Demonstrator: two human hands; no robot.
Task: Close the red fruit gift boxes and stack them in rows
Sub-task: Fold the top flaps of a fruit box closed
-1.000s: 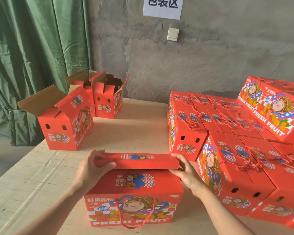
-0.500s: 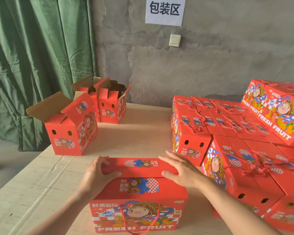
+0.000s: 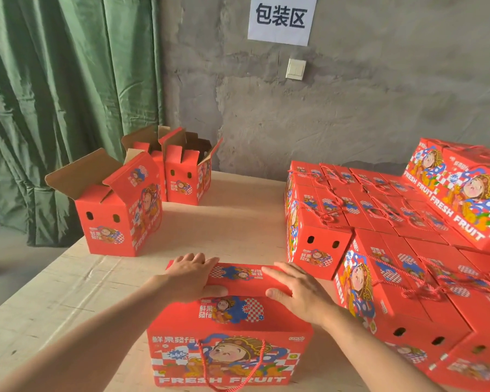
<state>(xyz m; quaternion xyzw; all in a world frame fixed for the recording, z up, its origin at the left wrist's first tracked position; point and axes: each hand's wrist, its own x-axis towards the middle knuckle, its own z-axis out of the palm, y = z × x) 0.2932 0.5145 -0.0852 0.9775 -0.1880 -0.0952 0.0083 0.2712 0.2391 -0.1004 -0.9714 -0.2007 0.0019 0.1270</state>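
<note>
Left grip, right grip flat, fingers straight, pressing lid of box, holding nothing. Stiff cardboard, probably light; take 2 end walls.

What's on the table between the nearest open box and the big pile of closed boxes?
Nothing. In the head view, only bare table separates the open box from the closed pile.

Soft, even daylight lights the scene. The open box at 9 o'clock throws a faint shadow rightward across the table, so the light seems to come from the curtain side at 10 o'clock. Wide-angle bending tilts the stacked boxes at 3 o'clock, and the left forearm at 7 o'clock looks slightly soft.
</note>
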